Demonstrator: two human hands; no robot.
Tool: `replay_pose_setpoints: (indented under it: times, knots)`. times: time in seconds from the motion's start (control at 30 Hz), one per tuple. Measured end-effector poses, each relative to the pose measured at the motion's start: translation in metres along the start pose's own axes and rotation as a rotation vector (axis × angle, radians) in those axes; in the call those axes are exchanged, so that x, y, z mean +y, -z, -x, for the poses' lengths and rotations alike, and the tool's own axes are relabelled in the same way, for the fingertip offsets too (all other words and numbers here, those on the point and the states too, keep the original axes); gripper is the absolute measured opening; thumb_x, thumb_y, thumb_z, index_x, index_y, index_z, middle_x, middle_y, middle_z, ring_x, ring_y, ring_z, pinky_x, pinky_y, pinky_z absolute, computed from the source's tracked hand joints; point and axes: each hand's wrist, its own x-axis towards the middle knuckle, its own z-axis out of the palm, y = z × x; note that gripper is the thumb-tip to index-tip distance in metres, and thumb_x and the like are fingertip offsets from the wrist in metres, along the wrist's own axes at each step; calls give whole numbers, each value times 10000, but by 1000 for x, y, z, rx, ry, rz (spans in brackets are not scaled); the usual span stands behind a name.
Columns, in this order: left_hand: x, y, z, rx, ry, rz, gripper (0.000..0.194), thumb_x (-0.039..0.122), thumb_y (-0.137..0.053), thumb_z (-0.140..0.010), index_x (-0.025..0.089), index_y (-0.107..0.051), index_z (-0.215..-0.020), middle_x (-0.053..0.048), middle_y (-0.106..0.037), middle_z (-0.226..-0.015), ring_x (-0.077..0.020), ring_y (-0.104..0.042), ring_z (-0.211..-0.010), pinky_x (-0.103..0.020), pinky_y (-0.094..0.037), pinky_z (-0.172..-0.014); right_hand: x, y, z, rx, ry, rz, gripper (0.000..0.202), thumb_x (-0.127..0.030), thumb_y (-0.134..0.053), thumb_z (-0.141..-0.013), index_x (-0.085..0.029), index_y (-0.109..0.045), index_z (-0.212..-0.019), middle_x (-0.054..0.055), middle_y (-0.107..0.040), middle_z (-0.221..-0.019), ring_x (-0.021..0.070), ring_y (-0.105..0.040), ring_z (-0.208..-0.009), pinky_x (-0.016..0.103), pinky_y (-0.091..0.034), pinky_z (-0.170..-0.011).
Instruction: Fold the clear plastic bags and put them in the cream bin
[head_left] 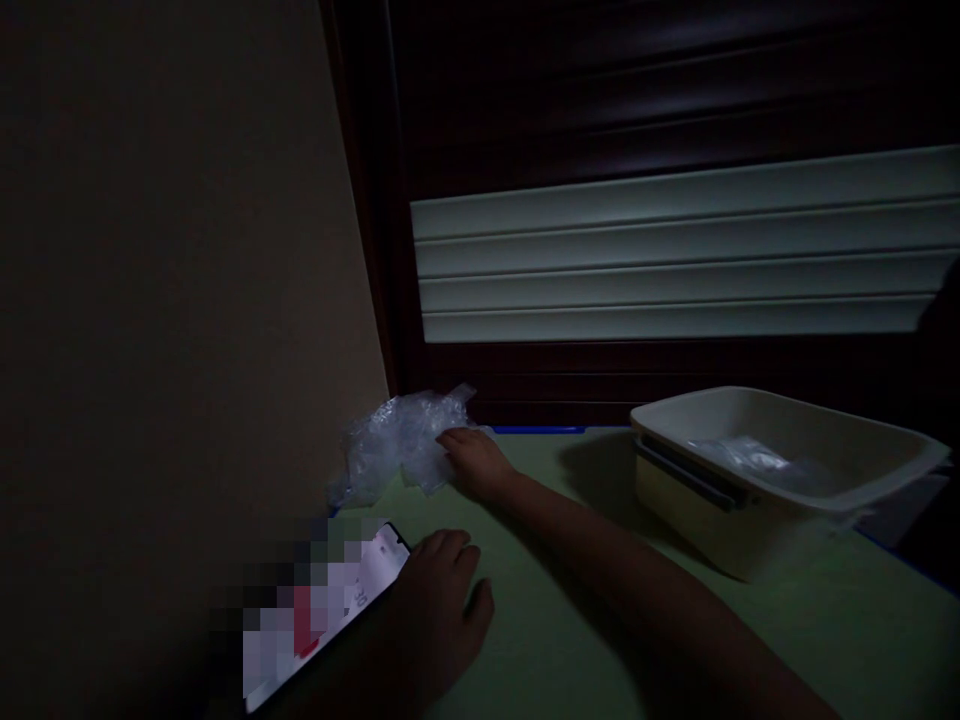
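A crumpled heap of clear plastic bags [390,440] lies at the far left corner of the green-topped table [555,640]. My right hand [480,462] reaches across to the heap's right side, fingers close together and closed on the plastic; the thumb is hidden. Nearer to me, my left hand [442,605] is open over the table, thumb apart from the fingers and nothing visible in it. Just left of that hand, a phone [379,570] with a lit screen lies at a slant, partly blurred out by blocks.
On the right stands a cream plastic bin [697,520] with a dark handle, holding some clear plastic [757,460]. A plain wall [187,250] borders the left side. Behind the table is a dark wooden panel with pale slats [675,250]. The room is dim.
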Motion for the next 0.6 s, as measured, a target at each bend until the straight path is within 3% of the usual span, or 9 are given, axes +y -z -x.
replay_pose_setpoints:
  times: [0.13,0.33,0.47,0.6]
  knots:
    - [1,0,-1,3,16,27,168,119,-477,-753,139,-599,-866,-102,-593,-929,-257,-539,-893,-430,-473,-775,4,-11,-19,-21,8,13,300,-284,-514,-873,-166,-505,-1149,81,-524,-1166,214,-552,-974,423,-468,-803]
    - [0,1,-4,-39,25,24,155,146,-471,-763,149,-588,-866,-99,-584,-922,-258,-529,-875,-434,-469,-763,5,-17,-28,-57,-29,-61,279,-284,-516,-873,-150,-524,-1117,81,-550,-1116,198,-571,-926,395,-483,-773]
    - [0,1,-2,-47,26,34,160,157,-473,-769,147,-589,-879,-102,-579,-939,-260,-521,-895,-433,-461,-776,7,1,-29,42,-108,-188,271,-286,-515,-873,-160,-526,-1113,74,-552,-1113,196,-572,-924,391,-484,-769]
    - [-1,3,-4,-69,30,29,187,155,-470,-772,130,-596,-909,-110,-580,-947,-263,-520,-902,-432,-452,-793,12,33,-17,226,-208,-373,249,-288,-509,-875,-152,-535,-1082,64,-566,-1073,193,-571,-913,395,-473,-773]
